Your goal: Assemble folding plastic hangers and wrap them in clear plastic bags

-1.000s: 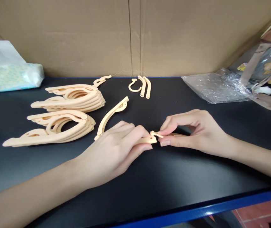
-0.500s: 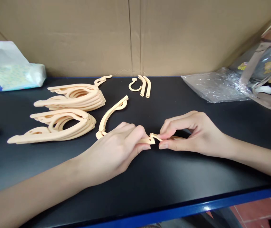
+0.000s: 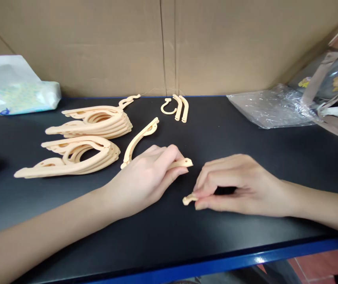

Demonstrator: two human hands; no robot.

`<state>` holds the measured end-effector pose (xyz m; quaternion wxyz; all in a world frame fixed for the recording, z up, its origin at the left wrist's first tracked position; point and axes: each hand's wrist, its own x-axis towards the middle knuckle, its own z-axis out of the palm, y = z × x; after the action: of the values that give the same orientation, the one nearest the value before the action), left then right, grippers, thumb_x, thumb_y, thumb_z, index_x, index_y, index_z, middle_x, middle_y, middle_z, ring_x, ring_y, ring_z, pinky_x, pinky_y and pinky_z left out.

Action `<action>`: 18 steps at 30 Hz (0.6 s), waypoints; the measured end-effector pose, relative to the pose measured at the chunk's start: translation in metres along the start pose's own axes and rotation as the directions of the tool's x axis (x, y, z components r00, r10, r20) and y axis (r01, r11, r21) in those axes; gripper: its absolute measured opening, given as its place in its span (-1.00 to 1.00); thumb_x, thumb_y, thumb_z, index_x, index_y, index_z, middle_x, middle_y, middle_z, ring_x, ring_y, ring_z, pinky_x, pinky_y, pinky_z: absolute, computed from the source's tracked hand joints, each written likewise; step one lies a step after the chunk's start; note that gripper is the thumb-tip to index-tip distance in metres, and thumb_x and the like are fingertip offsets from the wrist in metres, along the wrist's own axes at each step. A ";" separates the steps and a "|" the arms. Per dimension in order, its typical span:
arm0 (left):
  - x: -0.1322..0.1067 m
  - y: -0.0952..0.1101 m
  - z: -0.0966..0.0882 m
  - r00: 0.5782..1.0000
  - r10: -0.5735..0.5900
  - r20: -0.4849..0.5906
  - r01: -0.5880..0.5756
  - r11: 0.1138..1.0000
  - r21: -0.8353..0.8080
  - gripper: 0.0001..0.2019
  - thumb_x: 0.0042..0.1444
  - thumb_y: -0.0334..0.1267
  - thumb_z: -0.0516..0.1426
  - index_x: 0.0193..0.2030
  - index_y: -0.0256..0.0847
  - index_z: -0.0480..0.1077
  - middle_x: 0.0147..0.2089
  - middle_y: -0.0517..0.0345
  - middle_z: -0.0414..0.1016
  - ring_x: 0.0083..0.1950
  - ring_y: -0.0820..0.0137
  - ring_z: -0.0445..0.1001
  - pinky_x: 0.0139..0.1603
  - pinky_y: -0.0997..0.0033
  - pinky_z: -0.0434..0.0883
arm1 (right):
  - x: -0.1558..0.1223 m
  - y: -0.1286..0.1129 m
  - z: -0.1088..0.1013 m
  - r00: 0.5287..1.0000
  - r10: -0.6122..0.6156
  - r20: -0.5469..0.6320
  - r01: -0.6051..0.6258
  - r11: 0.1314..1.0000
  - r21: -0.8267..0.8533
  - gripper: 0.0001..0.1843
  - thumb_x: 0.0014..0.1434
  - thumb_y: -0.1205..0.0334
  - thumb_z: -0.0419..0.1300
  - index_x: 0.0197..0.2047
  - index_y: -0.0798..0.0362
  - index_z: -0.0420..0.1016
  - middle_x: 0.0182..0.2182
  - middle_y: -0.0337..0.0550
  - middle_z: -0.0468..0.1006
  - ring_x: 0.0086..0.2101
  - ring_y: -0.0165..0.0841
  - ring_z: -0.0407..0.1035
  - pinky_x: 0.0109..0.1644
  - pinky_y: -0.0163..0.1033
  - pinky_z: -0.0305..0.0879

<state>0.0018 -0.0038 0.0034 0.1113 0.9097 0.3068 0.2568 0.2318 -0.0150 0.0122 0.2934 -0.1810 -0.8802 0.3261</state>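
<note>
My left hand (image 3: 148, 177) is closed around a beige plastic folding hanger. One hanger arm (image 3: 141, 138) curves out beyond the knuckles, and an end with a small hole (image 3: 186, 162) pokes out past the thumb and forefinger. Lower and to the right, my right hand (image 3: 234, 185) pinches a small beige hanger hook (image 3: 189, 199). Only the hook's short end shows; the fingers cover the rest. The two pieces are apart.
Two stacks of beige folding hangers, a rear stack (image 3: 98, 122) and a nearer stack (image 3: 77, 159), lie at left. Further back are a loose hook (image 3: 166, 110) and two curved strips (image 3: 182, 108). A clear plastic bag (image 3: 263, 106) lies right; a tissue pack (image 3: 27, 92) sits left.
My right hand has moved down toward me with the hook, away from the hanger's end. My left hand has lifted the hanger end slightly. The view has shifted a little.
</note>
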 end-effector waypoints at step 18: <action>-0.005 0.001 -0.007 0.988 0.129 0.090 -0.142 0.975 0.168 -0.73 0.46 -0.26 -0.12 -0.23 -0.22 0.32 -0.38 0.20 0.38 -0.36 0.35 0.29 -0.22 0.32 0.23 | 0.002 0.005 -0.009 0.958 0.246 -0.149 -0.265 0.956 -0.125 -0.89 0.42 0.22 0.09 -0.10 0.03 0.41 -0.33 -0.24 0.62 -0.34 -0.46 0.53 -0.26 -0.40 0.40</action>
<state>-0.0049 -0.0069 0.0079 0.0254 0.9441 0.2608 0.2002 0.2362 -0.0060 0.0152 0.2925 -0.3354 -0.8491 0.2846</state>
